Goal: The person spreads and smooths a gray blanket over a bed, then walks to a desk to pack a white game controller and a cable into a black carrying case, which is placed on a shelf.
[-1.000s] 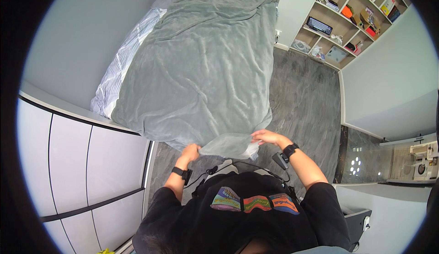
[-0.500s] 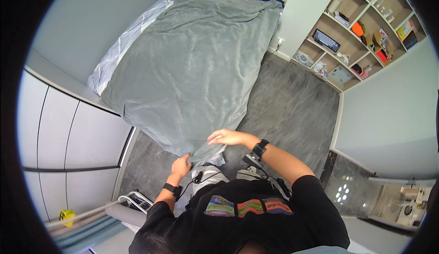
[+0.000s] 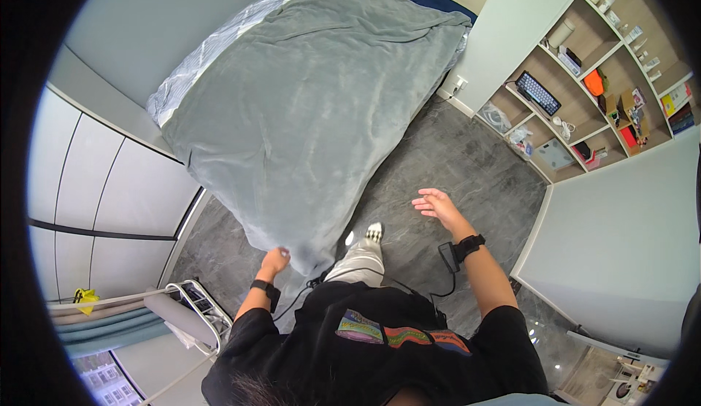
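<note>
A large grey plush blanket covers most of the bed, and its near end hangs down in front of me. At the left part of that hanging end, my left hand is closed on the blanket's edge, with the thumb on top. My right hand is held out over the grey floor, to the right of the blanket. Its fingers are stretched and hold nothing. Below the left hand, the blanket's lowest corner hangs close to my leg.
Patterned bedding shows along the bed's left side, with a dark blue pillow at the far end. Shelves stand at right, white cabinet doors at left. A white metal rack stands lower left. Black cables cross my body.
My right hand has moved off the blanket, out to the right, with its fingers spread. My left hand stays at the blanket's edge. My foot now shows on the floor beside the bed.
</note>
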The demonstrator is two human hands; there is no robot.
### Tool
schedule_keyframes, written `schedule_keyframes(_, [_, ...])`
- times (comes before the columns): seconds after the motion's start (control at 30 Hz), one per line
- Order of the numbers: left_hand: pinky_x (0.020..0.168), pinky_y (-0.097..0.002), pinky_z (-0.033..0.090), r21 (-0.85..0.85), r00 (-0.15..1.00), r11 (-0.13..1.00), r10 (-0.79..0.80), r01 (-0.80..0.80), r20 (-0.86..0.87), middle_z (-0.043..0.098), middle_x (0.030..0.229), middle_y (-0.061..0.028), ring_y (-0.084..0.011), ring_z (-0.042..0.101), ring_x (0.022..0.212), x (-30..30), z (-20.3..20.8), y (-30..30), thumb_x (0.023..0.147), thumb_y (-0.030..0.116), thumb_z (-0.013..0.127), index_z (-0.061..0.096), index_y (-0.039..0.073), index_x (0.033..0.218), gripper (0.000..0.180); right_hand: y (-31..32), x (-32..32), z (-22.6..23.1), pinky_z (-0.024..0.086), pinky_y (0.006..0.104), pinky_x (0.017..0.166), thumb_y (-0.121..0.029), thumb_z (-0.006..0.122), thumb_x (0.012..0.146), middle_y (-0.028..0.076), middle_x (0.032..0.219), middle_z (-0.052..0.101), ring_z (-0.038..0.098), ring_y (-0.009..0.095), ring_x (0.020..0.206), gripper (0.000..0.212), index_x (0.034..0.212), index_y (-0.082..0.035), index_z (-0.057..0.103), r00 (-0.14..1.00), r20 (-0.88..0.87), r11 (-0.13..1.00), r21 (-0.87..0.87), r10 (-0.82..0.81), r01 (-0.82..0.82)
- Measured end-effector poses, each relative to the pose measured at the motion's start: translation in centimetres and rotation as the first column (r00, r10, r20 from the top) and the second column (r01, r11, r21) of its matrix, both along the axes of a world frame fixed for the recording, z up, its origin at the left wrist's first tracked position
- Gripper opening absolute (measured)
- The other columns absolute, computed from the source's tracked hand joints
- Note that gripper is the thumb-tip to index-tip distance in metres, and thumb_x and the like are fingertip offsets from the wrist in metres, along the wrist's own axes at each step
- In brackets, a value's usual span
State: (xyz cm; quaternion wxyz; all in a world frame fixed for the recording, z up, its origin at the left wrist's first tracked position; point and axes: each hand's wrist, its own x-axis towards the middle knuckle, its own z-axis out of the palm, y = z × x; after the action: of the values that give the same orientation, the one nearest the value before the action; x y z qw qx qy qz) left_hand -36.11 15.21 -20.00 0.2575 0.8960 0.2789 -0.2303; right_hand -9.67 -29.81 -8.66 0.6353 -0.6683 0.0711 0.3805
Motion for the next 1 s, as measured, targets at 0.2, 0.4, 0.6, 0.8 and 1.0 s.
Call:
schedule_keyframes(0.2, [0.064,-0.0318,0.049,-0.312,0.959,0.948,0.142,-0.061,0.246,0.066,0.073,-0.0113,-0.0205,0.064,0.067,19.5,2.7,-4.0,0.084,0.024,0.049,0.062,0.001,0.093,0.028,-9.0,12.2,1.6,0.051,0.0251,0.068,-0.019,0.044,0.091,0.013,0.097,0.064,0.063,0.015,0.080,0.027,0.114,-0.006,0.050,0.966,0.209,0.987,-0.015,-0.151,0.157])
schedule_keyframes(0.4, [0.071,-0.0302,0.049,-0.295,0.925,0.921,-0.143,0.255,0.353,0.067,0.082,-0.0112,-0.0177,0.064,0.077,39.2,7.8,-11.1,0.081,0.014,0.047,0.056,0.001,0.107,0.031,-19.6,20.5,8.1,0.047,0.0262,0.072,-0.015,0.042,0.090,0.011,0.099,0.064,0.061,0.014,0.085,0.027,0.114,-0.007,0.050,0.855,0.328,0.890,-0.083,-0.401,0.449])
schedule_keyframes(0.6, [0.073,-0.0316,0.049,-0.444,0.916,0.860,-0.062,0.250,0.395,0.066,0.086,-0.0121,-0.0191,0.063,0.079,51.1,8.6,-15.9,0.082,0.013,0.046,0.054,0.001,0.110,0.032,-25.8,26.8,9.0,0.046,0.0304,0.079,-0.017,0.042,0.090,0.012,0.102,0.063,0.060,0.017,0.090,0.030,0.116,-0.006,0.049,0.803,0.333,0.829,-0.096,-0.495,0.551])
schedule_keyframes(0.8, [0.071,-0.0305,0.049,-0.489,0.948,0.862,0.035,0.133,0.318,0.065,0.087,-0.0124,-0.0191,0.062,0.077,57.1,4.3,-18.7,0.081,0.013,0.047,0.053,-0.001,0.111,0.033,-29.1,39.6,4.2,0.047,0.0302,0.078,-0.019,0.045,0.088,0.011,0.100,0.063,0.061,0.017,0.089,0.032,0.116,-0.004,0.049,0.919,0.166,0.908,-0.169,-0.357,0.383])
schedule_keyframes(1.0, [0.072,-0.0352,0.047,-0.535,0.860,0.742,0.507,-0.403,0.054,0.064,0.093,-0.0098,-0.0209,0.061,0.083,62.6,5.8,-20.3,0.086,0.019,0.045,0.049,0.002,0.115,0.034,-28.9,58.1,5.1,0.047,0.0282,0.076,-0.018,0.043,0.089,0.011,0.098,0.063,0.061,0.016,0.086,0.030,0.114,-0.003,0.049,0.958,0.270,0.968,-0.197,-0.098,0.155])
